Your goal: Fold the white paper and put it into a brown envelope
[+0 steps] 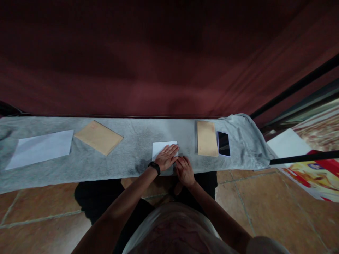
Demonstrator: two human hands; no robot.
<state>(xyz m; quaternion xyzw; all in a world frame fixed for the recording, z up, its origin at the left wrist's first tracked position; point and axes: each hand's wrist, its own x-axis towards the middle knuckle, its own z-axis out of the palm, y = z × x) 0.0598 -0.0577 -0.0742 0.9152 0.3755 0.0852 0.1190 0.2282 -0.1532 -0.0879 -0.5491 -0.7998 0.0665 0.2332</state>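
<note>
A small white piece of paper (158, 147), apparently folded, lies on the grey cloth in front of me. My left hand (166, 157) rests flat across it, fingers stretched toward its upper right corner; a black band is on that wrist. At the paper's lower right edge is my right hand (184, 171), its fingers bent together against the edge and close to the left thumb. Part of the paper is hidden under both hands.
Grey cloth (137, 155) covers a long narrow bench. Leftward lie a large white sheet (42, 148) and a brown envelope (99, 137). To the right are brown envelopes (207, 139) and a phone (224, 144). A dark red panel (164, 88) rises behind; a printed box (315, 176) stands at far right.
</note>
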